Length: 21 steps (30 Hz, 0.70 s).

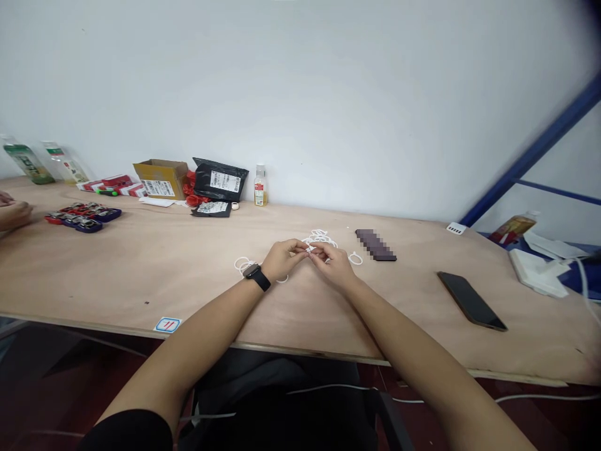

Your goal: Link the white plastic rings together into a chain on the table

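Note:
My left hand (pixel 283 258), with a black watch (pixel 257 275) on its wrist, is closed in a pinch over the table. Opposite it, my right hand (pixel 334 264) pinches too, and the fingertips of both meet at a small white ring (pixel 310 249). Fingers cover most of that ring, so its shape shows only in part. Just behind the hands lies a loose heap of white rings (pixel 320 232). A few more white rings (pixel 238 260) rest beside my left wrist, partly hidden by it. One separate white ring (pixel 361 259) lies right of my right hand.
A pixelated dark object (pixel 375 245) and a phone (pixel 472 300) lie to the right. Along the wall stand a small bottle (pixel 260 186), black parcels (pixel 220 180) and a cardboard box (pixel 162 178). Red and blue cases (pixel 84 217) lie near another person's hand (pixel 14 213) at far left.

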Available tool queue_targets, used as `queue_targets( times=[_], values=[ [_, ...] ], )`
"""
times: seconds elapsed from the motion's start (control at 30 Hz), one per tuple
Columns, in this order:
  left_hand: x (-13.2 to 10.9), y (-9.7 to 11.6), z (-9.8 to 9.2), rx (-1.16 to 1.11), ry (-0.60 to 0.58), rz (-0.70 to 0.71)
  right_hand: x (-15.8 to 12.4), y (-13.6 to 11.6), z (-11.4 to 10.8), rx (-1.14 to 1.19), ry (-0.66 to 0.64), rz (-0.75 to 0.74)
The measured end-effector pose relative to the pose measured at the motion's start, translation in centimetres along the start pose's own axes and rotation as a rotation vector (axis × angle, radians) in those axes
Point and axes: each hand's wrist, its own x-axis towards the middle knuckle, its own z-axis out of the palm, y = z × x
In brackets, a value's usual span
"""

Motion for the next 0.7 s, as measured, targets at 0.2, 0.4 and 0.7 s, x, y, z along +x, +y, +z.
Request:
queue_targets(
  times=[0.2,0.4,0.7],
  values=[
    [-0.12,0.16,-0.10,0.042,0.042,-0.032,0.09,0.14,-0.13,-0.004,-0.034,-0.027],
    [-0.18,0.28,-0.09,0.090,0.005,0.038,0.11,0.34,-0.17,0.008,-0.029,-0.020],
    [-0.04,0.70,-0.94,0.091,-0.065,0.104,-0.13,0.06,-0.10,0.023,-0.027,-0.076]
  ],
)
